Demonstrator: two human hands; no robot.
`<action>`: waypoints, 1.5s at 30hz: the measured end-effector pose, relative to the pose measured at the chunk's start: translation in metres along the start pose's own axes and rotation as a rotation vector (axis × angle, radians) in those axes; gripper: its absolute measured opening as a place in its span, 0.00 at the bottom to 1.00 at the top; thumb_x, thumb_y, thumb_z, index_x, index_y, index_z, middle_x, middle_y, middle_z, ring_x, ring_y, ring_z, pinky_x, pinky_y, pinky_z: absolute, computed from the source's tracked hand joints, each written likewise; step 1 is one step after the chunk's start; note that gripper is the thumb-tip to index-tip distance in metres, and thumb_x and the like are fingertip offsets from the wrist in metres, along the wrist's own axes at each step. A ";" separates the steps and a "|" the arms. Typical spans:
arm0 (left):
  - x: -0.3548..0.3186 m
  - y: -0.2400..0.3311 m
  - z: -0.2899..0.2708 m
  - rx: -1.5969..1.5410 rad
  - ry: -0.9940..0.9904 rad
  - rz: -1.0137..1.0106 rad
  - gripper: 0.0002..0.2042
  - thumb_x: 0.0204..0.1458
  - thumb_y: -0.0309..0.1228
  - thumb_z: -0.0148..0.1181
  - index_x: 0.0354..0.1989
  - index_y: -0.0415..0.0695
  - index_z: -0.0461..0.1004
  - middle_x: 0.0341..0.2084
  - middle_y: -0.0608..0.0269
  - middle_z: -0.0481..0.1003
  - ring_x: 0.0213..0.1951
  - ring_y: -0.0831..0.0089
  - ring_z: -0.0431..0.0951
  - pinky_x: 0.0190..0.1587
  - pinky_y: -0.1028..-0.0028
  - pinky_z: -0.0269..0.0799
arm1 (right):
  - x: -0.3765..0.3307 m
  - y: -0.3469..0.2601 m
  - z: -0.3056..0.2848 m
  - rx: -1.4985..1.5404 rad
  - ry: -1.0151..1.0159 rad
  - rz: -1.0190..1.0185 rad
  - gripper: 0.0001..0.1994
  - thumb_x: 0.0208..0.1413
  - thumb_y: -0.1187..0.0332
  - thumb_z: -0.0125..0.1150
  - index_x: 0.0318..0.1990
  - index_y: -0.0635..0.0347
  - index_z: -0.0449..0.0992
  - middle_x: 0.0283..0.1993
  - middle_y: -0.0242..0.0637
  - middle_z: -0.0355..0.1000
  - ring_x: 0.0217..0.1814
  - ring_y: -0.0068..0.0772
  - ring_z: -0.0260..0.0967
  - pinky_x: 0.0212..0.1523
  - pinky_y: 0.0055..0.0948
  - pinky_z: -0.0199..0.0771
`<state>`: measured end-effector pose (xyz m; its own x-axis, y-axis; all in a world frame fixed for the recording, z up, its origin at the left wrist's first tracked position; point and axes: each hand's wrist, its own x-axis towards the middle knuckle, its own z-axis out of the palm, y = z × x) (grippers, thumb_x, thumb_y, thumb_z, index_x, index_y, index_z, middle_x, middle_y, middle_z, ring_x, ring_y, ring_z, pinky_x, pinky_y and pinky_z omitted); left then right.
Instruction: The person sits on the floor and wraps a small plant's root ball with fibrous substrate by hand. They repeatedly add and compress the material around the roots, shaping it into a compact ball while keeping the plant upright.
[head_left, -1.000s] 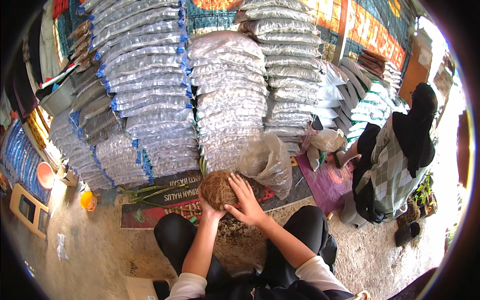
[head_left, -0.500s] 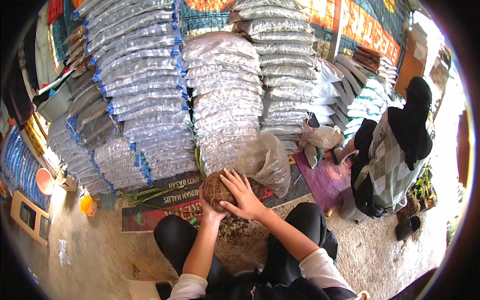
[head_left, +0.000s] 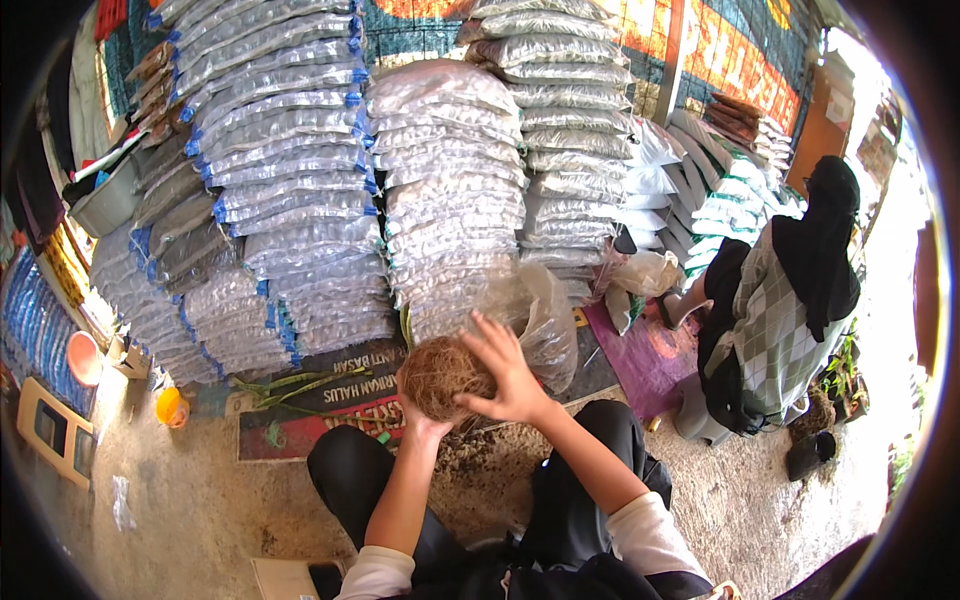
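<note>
A round ball of brown coconut fibre (head_left: 445, 378), rough with loose strands, is held up between my knees. My left hand (head_left: 424, 424) cups it from the left and underneath, its fingers mostly hidden by the ball. On the right side my right hand (head_left: 514, 382) has its fingers spread and raised off the fibre. Only its thumb lies close against the ball; whether it touches I cannot tell. Long green leaves (head_left: 300, 384) lie on the dark printed mat (head_left: 275, 440) to the left. Behind the right hand sits a crumpled clear plastic bag (head_left: 550, 335).
Tall stacks of filled plastic sacks (head_left: 450, 190) line the far side. A person in a black head covering (head_left: 790, 290) sits at the right beside a purple sheet (head_left: 640, 370). At left are an orange cup (head_left: 172, 408) and a cream stool (head_left: 55, 435). Dark soil (head_left: 485, 470) is scattered below the ball.
My right hand has lifted its fingers off the top of the ball and moved slightly right. The left hand still holds the ball, whose loose strands now show more.
</note>
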<state>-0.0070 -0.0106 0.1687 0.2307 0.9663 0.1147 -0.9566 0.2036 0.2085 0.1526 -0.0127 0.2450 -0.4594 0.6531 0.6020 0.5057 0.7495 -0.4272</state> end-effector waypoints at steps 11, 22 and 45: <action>0.003 -0.011 -0.005 0.060 0.164 0.174 0.25 0.54 0.52 0.35 0.51 0.50 0.67 0.49 0.62 0.69 0.52 0.63 0.68 0.53 0.61 0.65 | -0.003 -0.021 0.045 -0.198 0.012 -0.116 0.30 0.50 0.56 0.52 0.61 0.57 0.57 0.65 0.43 0.51 0.66 0.50 0.47 0.62 0.55 0.42; 0.010 -0.013 0.007 0.122 0.359 0.379 0.26 0.52 0.54 0.40 0.49 0.46 0.67 0.45 0.59 0.70 0.47 0.62 0.71 0.49 0.60 0.67 | -0.008 -0.027 0.008 0.222 0.330 0.240 0.31 0.53 0.63 0.54 0.62 0.65 0.51 0.67 0.55 0.39 0.69 0.55 0.37 0.65 0.45 0.39; 0.039 -0.042 0.040 0.527 0.282 0.424 0.23 0.52 0.48 0.47 0.48 0.42 0.67 0.44 0.60 0.71 0.47 0.67 0.71 0.49 0.65 0.67 | -0.008 -0.010 -0.008 0.109 0.203 0.210 0.28 0.59 0.61 0.44 0.64 0.63 0.48 0.68 0.53 0.39 0.70 0.54 0.35 0.66 0.42 0.36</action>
<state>0.0496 0.0117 0.2029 -0.2636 0.9634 0.0496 -0.7241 -0.2315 0.6497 0.1575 -0.0263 0.2497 -0.1927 0.7679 0.6109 0.4877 0.6152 -0.6194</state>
